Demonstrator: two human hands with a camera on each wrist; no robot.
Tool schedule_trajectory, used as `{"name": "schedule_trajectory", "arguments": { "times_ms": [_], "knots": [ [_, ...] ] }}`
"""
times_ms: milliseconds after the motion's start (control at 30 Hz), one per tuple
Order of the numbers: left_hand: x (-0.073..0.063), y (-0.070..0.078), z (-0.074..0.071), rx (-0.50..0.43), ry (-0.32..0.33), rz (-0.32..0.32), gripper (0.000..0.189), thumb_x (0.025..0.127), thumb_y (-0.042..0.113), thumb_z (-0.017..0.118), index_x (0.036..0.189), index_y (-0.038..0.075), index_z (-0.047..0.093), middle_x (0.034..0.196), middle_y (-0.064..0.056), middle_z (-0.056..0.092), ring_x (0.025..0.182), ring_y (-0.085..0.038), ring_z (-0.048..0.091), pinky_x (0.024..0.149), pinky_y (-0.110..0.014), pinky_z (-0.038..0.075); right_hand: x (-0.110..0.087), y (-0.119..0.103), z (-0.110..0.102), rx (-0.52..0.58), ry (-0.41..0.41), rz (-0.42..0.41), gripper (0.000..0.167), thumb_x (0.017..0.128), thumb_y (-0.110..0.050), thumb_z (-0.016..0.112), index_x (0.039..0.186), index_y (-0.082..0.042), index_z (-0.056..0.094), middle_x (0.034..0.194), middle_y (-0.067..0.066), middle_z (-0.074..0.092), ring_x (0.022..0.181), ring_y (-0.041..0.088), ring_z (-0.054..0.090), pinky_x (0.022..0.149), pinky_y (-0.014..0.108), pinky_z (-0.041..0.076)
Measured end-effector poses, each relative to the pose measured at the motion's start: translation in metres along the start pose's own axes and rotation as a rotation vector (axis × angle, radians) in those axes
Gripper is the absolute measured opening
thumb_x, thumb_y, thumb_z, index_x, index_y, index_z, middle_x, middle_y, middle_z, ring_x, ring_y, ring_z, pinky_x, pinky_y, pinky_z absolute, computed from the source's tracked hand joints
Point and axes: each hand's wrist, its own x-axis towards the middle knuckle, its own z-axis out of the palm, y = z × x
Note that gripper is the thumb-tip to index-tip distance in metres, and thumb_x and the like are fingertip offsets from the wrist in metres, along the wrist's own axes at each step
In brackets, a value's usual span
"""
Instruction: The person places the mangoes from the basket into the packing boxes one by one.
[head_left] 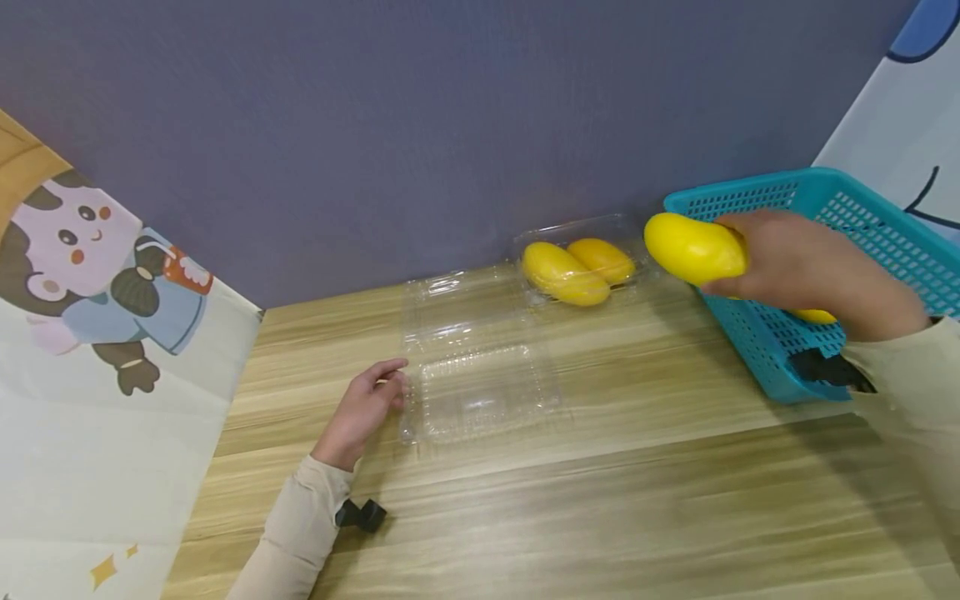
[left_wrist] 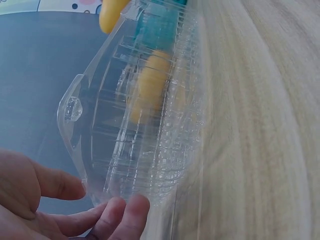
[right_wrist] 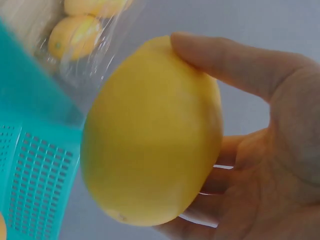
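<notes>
My right hand (head_left: 802, 267) grips a yellow mango (head_left: 693, 248), its thumb and fingers spread round one side, above the left rim of a teal basket (head_left: 738, 337). In the right wrist view the mango (right_wrist: 150, 135) fills the middle. An opened clear plastic clamshell container (head_left: 480, 392) lies flat on the table. At its left edge my left hand (head_left: 367, 408) rests, the fingertips touching the rim in the left wrist view. Behind it to the right stands another clear container (head_left: 540, 237) holding two mangoes (head_left: 566, 273).
Inside the teal basket another mango (head_left: 816, 317) shows partly under my right wrist. A grey-blue panel (head_left: 375, 150) borders the wooden table (head_left: 600, 517) at the back. Cartoon-printed sheets (head_left: 97, 433) stand at the left and right sides.
</notes>
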Motion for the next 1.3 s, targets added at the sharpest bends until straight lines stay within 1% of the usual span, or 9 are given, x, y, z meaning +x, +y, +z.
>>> {"name": "schedule_trajectory", "arguments": {
  "times_ms": [100,333,533,700,833,967,1067,1200,1300],
  "knots": [
    [0.0,0.0,0.0,0.008,0.005,0.004,0.04,0.104,0.009,0.045,0.142,-0.003,0.047,0.115,-0.02,0.06,0.091,-0.015,0.063,0.083,-0.026,0.054,-0.002,-0.008,0.004,0.017,0.012,-0.014,0.091,0.084,-0.051,0.073,0.147,0.005,0.038,0.136,0.034,0.049,0.107,0.042,0.052,0.083,0.059,0.047],
    [0.002,0.0,0.0,0.001,0.002,0.007,0.04,0.104,0.009,0.044,0.143,-0.004,0.047,0.117,-0.021,0.061,0.094,-0.014,0.062,0.085,-0.025,0.054,-0.002,-0.03,0.015,0.083,0.023,-0.022,0.091,0.082,-0.054,0.074,0.146,0.002,0.04,0.138,0.031,0.049,0.107,0.04,0.054,0.083,0.057,0.047],
    [0.002,0.0,0.0,-0.004,0.001,0.002,0.041,0.105,0.011,0.045,0.143,-0.003,0.046,0.121,-0.022,0.059,0.095,-0.015,0.062,0.088,-0.028,0.055,-0.003,-0.058,0.029,0.122,0.036,-0.049,0.089,0.08,-0.052,0.076,0.146,-0.002,0.042,0.136,0.028,0.052,0.108,0.039,0.056,0.084,0.056,0.048],
    [0.001,0.001,0.001,-0.019,-0.001,-0.005,0.041,0.105,0.01,0.044,0.143,-0.004,0.046,0.117,-0.019,0.059,0.093,-0.014,0.062,0.088,-0.028,0.055,-0.003,-0.083,0.039,0.168,0.031,-0.069,0.093,0.08,-0.055,0.076,0.148,-0.003,0.04,0.143,0.027,0.049,0.116,0.042,0.055,0.088,0.059,0.048],
    [0.001,0.0,0.001,-0.034,0.002,-0.004,0.041,0.104,0.009,0.044,0.143,-0.004,0.046,0.115,-0.018,0.058,0.091,-0.013,0.062,0.087,-0.027,0.055,-0.003,-0.102,0.045,0.208,0.052,-0.094,0.092,0.078,-0.053,0.078,0.148,-0.005,0.042,0.145,0.025,0.048,0.123,0.042,0.052,0.093,0.059,0.047],
    [0.002,-0.001,0.002,-0.049,0.003,-0.004,0.041,0.104,0.008,0.044,0.142,-0.005,0.045,0.114,-0.018,0.058,0.09,-0.013,0.061,0.085,-0.026,0.055,-0.001,-0.117,0.051,0.237,0.097,-0.148,0.085,0.077,-0.046,0.081,0.143,-0.003,0.048,0.137,0.023,0.057,0.117,0.04,0.057,0.093,0.056,0.047],
    [0.002,-0.001,0.002,-0.056,0.009,-0.011,0.04,0.104,0.007,0.044,0.142,-0.005,0.046,0.113,-0.017,0.059,0.089,-0.013,0.061,0.08,-0.023,0.055,0.0,-0.127,0.055,0.245,0.108,-0.182,0.083,0.077,-0.044,0.082,0.141,-0.003,0.05,0.134,0.021,0.06,0.113,0.038,0.06,0.091,0.055,0.048],
    [0.002,-0.002,0.003,-0.075,0.009,-0.014,0.04,0.103,0.006,0.044,0.142,-0.005,0.046,0.108,-0.014,0.059,0.084,-0.012,0.058,0.072,-0.019,0.052,0.002,-0.138,0.057,0.26,0.093,-0.196,0.084,0.076,-0.046,0.081,0.143,-0.005,0.049,0.138,0.019,0.058,0.116,0.037,0.059,0.092,0.055,0.048],
    [0.002,-0.001,0.004,-0.09,-0.003,-0.017,0.04,0.104,0.005,0.043,0.143,-0.005,0.045,0.106,-0.013,0.058,0.084,-0.013,0.057,0.07,-0.019,0.051,0.003,-0.145,0.058,0.272,0.077,-0.193,0.084,0.076,-0.046,0.081,0.144,-0.008,0.049,0.139,0.017,0.058,0.118,0.035,0.058,0.093,0.055,0.048]
  ]
}}
